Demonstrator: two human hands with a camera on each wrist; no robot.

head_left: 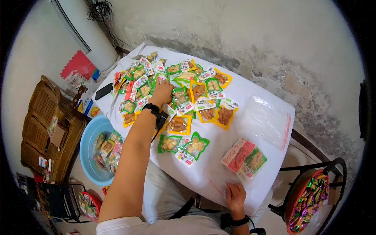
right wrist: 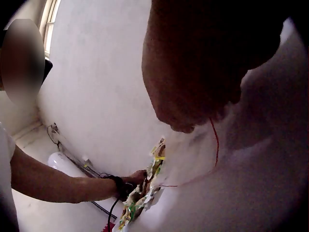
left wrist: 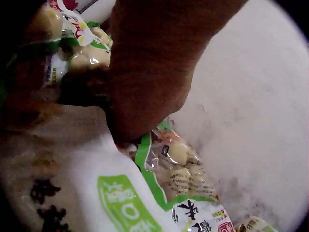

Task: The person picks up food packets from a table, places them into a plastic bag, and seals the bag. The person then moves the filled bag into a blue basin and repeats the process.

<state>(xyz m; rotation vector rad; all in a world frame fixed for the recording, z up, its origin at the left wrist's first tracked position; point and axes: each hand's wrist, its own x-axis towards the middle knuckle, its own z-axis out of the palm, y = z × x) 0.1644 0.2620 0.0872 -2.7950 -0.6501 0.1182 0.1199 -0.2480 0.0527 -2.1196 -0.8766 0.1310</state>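
Observation:
Over the pile of snack packets on the white-covered table, my left hand [head_left: 162, 93] reaches down with its fingers among green-edged packets [head_left: 138, 73]. In the left wrist view its fingertips are hidden beside a green-edged packet [left wrist: 181, 169] of pale round pieces. By the table's front edge, my right hand [head_left: 235, 196] grips a clear zip bag [head_left: 213, 181], whose red seal line shows below the fingers in the right wrist view. Just beyond it lies a filled bag [head_left: 244, 156] with a red packet and a green-edged packet inside.
Flat clear bags [head_left: 266, 121] are stacked on the table's right. Yellow-edged packets [head_left: 180, 124] lie near the front of the pile. A black phone [head_left: 103, 91] sits at the left edge. Below stand a blue basin [head_left: 87, 156] of packets and a red basin [head_left: 291, 211] of wrapped sweets.

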